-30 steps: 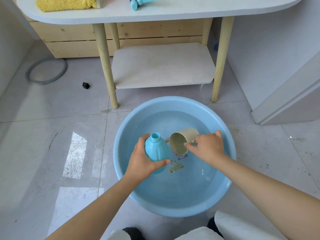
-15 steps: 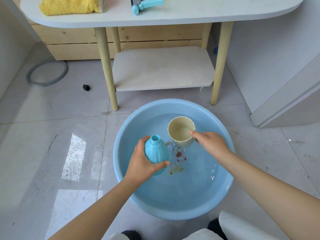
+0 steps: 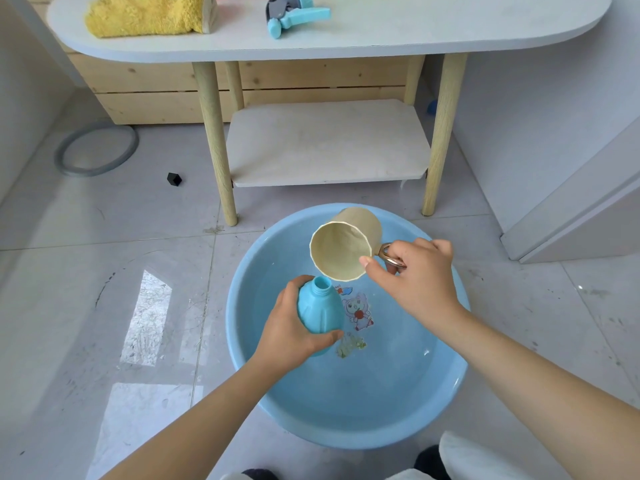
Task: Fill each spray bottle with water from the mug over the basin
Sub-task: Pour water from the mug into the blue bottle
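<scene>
Blue plastic everywhere in the head view: a pale blue basin (image 3: 450, 393) sits on the tiled floor (image 3: 104, 271) with shallow clear water in it, so you can see the cartoon sticker (image 3: 356, 311) on its bottom right through it.

The left hand (image 3: 294, 329) is wrapped tight around the body of a blue spray bottle (image 3: 320, 311), cap off, neck open and tipped toward about 1 o'clock. Looks like it's angled that way to meet the mug. Can't see inside the bottle, so no idea how full it is.

The right hand (image 3: 420, 271) is pinched closed on the metal handle (image 3: 389, 256) of a beige mug (image 3: 344, 249), thumb pressing on the rim. The mug is tilted with its mouth facing the camera, its low lip just above and to the 1 o'clock side of the bottle neck, close but not touching. No stream visible and I can't tell how much water is in it; I'd guess the pour is about to start. Holding both over the basin makes sense, since any spill drops back in.

Up at 12 o'clock, the white surface (image 3: 450, 32) has a yellow towel (image 3: 142, 15) and a blue spray head (image 3: 294, 15) lying on it, probably the bottle's own top.
</scene>
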Available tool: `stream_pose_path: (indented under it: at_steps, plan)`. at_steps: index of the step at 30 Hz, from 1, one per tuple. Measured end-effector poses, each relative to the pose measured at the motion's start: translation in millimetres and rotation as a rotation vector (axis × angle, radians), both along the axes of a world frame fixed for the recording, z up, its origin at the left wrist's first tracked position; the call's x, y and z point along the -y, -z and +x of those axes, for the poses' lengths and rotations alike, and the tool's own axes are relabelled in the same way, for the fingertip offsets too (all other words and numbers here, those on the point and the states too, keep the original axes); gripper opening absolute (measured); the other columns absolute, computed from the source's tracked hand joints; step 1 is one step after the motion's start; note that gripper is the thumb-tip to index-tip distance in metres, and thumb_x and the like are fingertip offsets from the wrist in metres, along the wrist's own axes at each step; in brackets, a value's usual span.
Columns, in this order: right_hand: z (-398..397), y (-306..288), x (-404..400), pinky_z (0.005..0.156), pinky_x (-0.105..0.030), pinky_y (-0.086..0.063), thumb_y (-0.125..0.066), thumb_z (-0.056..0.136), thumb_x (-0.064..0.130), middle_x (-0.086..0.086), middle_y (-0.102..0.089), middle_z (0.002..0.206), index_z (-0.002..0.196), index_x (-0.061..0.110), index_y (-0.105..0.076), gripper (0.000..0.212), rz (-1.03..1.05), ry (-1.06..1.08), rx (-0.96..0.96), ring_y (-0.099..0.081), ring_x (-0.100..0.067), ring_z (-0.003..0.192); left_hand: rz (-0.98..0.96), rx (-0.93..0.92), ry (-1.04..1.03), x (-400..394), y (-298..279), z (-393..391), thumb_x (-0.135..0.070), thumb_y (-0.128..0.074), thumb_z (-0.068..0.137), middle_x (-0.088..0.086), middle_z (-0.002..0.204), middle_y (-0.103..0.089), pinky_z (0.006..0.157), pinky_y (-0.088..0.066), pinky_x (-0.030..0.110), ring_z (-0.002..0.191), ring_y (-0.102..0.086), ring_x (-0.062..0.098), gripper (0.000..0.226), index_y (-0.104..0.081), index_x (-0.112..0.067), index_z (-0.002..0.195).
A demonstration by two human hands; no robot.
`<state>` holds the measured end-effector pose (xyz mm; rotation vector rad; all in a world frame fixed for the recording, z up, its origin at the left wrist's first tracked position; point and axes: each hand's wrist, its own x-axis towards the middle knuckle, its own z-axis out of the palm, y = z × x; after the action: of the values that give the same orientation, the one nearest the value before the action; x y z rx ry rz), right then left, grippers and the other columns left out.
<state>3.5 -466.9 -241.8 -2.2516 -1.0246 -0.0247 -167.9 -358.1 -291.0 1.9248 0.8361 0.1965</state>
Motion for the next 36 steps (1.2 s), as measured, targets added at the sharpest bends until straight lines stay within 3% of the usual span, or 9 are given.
stream_pose_path:
  at_steps: [9,15,31,36]
  plan:
    - [-2,0,-4,0.072,-0.028,-0.021,-0.054,0.075,0.056,0.013,-0.029,0.046,0.056,0.023,-0.030,0.045,0.085,-0.027,0.230,-0.037,-0.015,0.055,-0.008,-0.008,0.012,1,-2,0,-0.034,-0.089,0.056,-0.017,0.117,-0.051,0.075,-0.043,0.012,0.103,-0.052,-0.002,0.083,-0.033,-0.047,0.116]
    - [-2,-2,-3,0.075,-0.025,-0.018,-0.056,0.076,0.054,0.011,-0.038,0.049,0.058,0.024,-0.032,0.043,0.109,-0.046,0.333,-0.036,-0.014,0.056,-0.004,-0.003,0.016,1,-3,2,-0.033,-0.089,0.056,-0.016,0.117,-0.052,0.080,-0.046,0.019,0.103,-0.053,0.001,0.084,-0.032,-0.047,0.116]
    - [-2,-9,-5,0.077,-0.027,-0.019,-0.059,0.076,0.050,0.011,-0.035,0.052,0.062,0.024,-0.030,0.042,0.191,-0.084,0.455,-0.038,-0.017,0.058,0.014,-0.004,0.020,-1,-5,1,-0.034,-0.088,0.056,-0.018,0.115,-0.051,0.079,-0.047,0.020,0.101,-0.053,-0.001,0.080,-0.031,-0.055,0.108]
    - [-2,-11,-7,0.078,-0.031,-0.024,-0.061,0.076,0.049,0.014,-0.029,0.056,0.062,0.024,-0.031,0.042,0.209,-0.094,0.472,-0.039,-0.017,0.058,0.025,-0.010,0.019,-2,-5,2,-0.035,-0.088,0.057,-0.018,0.116,-0.051,0.077,-0.045,0.018,0.101,-0.053,0.001,0.084,-0.029,-0.049,0.115]
